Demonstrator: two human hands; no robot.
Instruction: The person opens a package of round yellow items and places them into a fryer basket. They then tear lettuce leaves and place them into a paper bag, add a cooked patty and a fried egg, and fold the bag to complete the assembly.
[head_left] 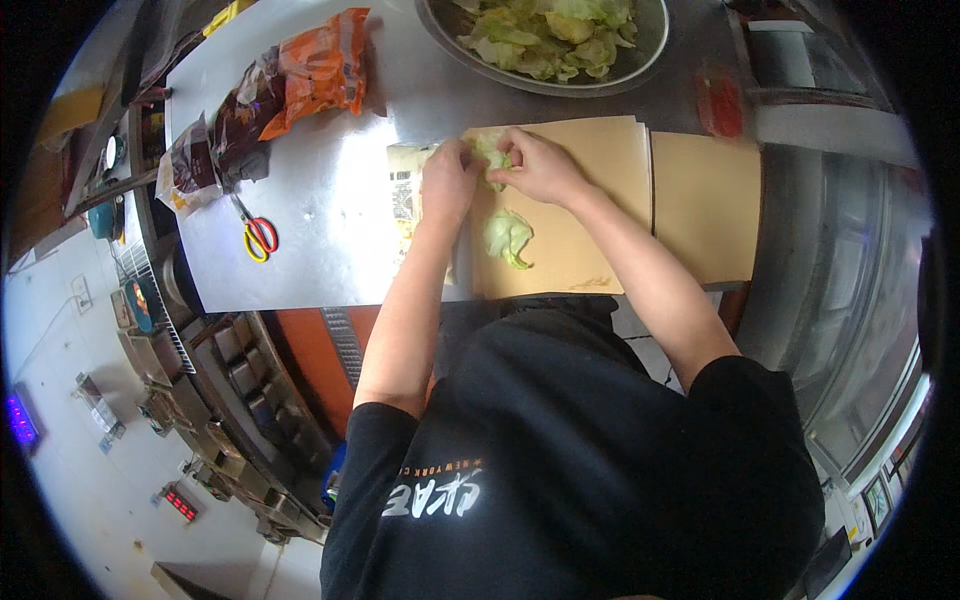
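Between my two hands is a pale green lettuce leaf [489, 151], held above the sheets of brown paper [590, 225]. My left hand [450, 178] grips its left side with curled fingers, partly hidden. From the right, my right hand [543, 168] pinches the same leaf between thumb and fingers. A second lettuce piece [508, 238] lies on the paper, closer to me. Left of it, a printed sheet [405, 185] shows partly under my left forearm.
At the far edge stands a large metal bowl [655, 40] of torn lettuce. Scissors [260, 238] with red and yellow handles lie left on the steel table [320, 230]. Beyond them are an orange bag [325, 70] and dark plastic packages [240, 120]. A red object [720, 105] sits at right.
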